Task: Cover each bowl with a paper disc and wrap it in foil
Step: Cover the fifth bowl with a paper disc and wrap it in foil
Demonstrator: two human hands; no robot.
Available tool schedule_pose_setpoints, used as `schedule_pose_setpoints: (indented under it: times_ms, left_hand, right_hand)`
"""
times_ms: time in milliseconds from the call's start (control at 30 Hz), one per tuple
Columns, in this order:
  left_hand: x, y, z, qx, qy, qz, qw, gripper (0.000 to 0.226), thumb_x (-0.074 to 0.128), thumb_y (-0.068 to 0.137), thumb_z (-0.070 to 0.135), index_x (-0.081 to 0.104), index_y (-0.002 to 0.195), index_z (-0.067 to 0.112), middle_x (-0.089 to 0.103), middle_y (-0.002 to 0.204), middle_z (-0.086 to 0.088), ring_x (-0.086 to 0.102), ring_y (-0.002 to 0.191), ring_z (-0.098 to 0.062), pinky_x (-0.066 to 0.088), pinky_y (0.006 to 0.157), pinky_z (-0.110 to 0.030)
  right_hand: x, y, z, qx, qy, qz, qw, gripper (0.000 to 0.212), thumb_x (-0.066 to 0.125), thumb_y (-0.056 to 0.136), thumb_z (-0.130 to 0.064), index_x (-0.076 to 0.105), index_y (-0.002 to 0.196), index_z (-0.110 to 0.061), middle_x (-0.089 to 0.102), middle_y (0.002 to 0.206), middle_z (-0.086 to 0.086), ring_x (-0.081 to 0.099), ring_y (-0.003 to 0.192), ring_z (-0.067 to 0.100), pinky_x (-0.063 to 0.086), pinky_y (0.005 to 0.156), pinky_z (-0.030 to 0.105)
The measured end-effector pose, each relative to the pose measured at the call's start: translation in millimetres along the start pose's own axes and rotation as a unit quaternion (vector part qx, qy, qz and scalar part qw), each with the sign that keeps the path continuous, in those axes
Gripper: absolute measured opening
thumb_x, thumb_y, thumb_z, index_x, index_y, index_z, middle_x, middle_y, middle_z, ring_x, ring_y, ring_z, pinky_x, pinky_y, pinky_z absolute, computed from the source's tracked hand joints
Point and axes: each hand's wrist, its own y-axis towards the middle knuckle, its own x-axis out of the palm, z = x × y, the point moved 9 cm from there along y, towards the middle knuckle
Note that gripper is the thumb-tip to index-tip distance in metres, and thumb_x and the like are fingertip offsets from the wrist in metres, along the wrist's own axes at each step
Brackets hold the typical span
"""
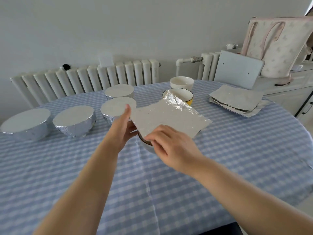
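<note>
— Foil sheet (pixel 169 117): where is it?
— My right hand (pixel 171 146) pinches its near edge with the fingers (pixel 152 139); my left hand (pixel 122 126) grips the far-left side. It sits tilted over a dark-rimmed bowl (pixel 145 144) on the desk (pixel 237 158).
— Around it?
— Four wrapped bowls (pixel 74 121) left, foil stack (pixel 235 100) right.

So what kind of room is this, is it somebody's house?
Probably a home dining or kitchen area: a round table under a blue checked tablecloth, a white radiator along the wall, and a white cabinet with a fabric bag on top.
</note>
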Motion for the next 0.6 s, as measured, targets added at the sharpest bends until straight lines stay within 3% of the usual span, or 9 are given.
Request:
schedule_pose_setpoints:
  times_ms: [100, 200, 300, 400, 467, 533, 600]
  left_hand:
    - [-4.5, -8.6, 5.3, 0.035, 0.072, 0.040, 0.996, 0.008, 0.058, 0.096, 0.015, 0.064, 0.100, 0.014, 0.071, 0.079, 0.005, 0.066, 0.077, -0.018, 0.052, 0.066, -0.026]
    - [-9.8, -9.0, 7.6, 0.055, 0.123, 0.076, 0.988, 0.017, 0.055, 0.083, -0.006, 0.059, 0.095, 0.005, 0.059, 0.071, -0.001, 0.053, 0.068, -0.018, 0.048, 0.060, -0.025]
    - [-14.8, -7.9, 11.1, 0.063, 0.176, 0.098, 0.977, 0.018, 0.056, 0.081, -0.007, 0.057, 0.094, 0.006, 0.057, 0.073, -0.007, 0.051, 0.070, -0.020, 0.046, 0.064, -0.032]
    - [-16.3, -6.7, 15.9, 0.052, 0.229, 0.098, 0.967, 0.018, 0.058, 0.084, 0.000, 0.055, 0.098, 0.012, 0.060, 0.080, -0.005, 0.055, 0.073, -0.020, 0.049, 0.071, -0.032]
    - [-15.8, -7.0, 17.4, 0.052, 0.253, 0.090, 0.962, 0.020, 0.059, 0.087, 0.004, 0.054, 0.103, 0.015, 0.063, 0.087, -0.002, 0.060, 0.079, -0.020, 0.051, 0.075, -0.031]
    - [-17.0, -7.1, 17.0, 0.053, 0.255, 0.091, 0.961, 0.035, 0.061, 0.087, 0.005, 0.051, 0.119, 0.014, 0.065, 0.098, -0.001, 0.064, 0.090, -0.021, 0.052, 0.081, -0.034]
    - [-17.4, -10.3, 21.3, 0.074, 0.275, 0.110, 0.952, 0.061, 0.061, 0.087, 0.008, 0.035, 0.141, 0.016, 0.063, 0.118, -0.002, 0.062, 0.108, -0.024, 0.052, 0.087, -0.036]
  right_hand:
    - [9.3, 0.1, -10.9, 0.010, 0.038, -0.052, 0.998, 0.018, 0.058, 0.094, -0.023, 0.068, 0.105, -0.015, 0.064, 0.093, -0.004, 0.062, 0.083, 0.014, 0.052, 0.057, 0.035]
    - [1.2, 4.8, -1.1, 0.105, 0.105, -0.065, 0.987, 0.033, 0.053, 0.091, -0.050, 0.068, 0.102, -0.023, 0.067, 0.094, -0.013, 0.062, 0.087, 0.002, 0.053, 0.069, 0.028]
    - [-14.3, 18.7, 26.3, 0.178, 0.058, -0.061, 0.980, 0.035, 0.049, 0.093, -0.054, 0.070, 0.105, -0.028, 0.068, 0.109, -0.017, 0.059, 0.104, 0.000, 0.051, 0.088, 0.031]
    - [10.9, 18.8, 59.4, 0.206, -0.056, -0.247, 0.945, 0.046, 0.051, 0.096, -0.054, 0.055, 0.136, -0.033, 0.040, 0.153, -0.013, 0.028, 0.144, 0.008, 0.023, 0.119, 0.035]
    - [29.3, 7.9, 69.9, 0.197, -0.071, -0.335, 0.918, 0.062, 0.049, 0.094, -0.060, 0.038, 0.149, -0.033, 0.018, 0.163, -0.010, 0.008, 0.151, 0.011, 0.008, 0.123, 0.036]
    - [38.6, -1.5, 72.5, 0.197, -0.066, -0.363, 0.908, 0.067, 0.046, 0.095, -0.061, 0.031, 0.152, -0.029, 0.015, 0.164, -0.007, 0.006, 0.152, 0.011, 0.006, 0.123, 0.038]
    - [39.9, -5.3, 73.4, 0.206, -0.066, -0.364, 0.906, 0.065, 0.042, 0.096, -0.059, 0.031, 0.152, -0.028, 0.017, 0.164, -0.007, 0.008, 0.152, 0.011, 0.006, 0.123, 0.038]
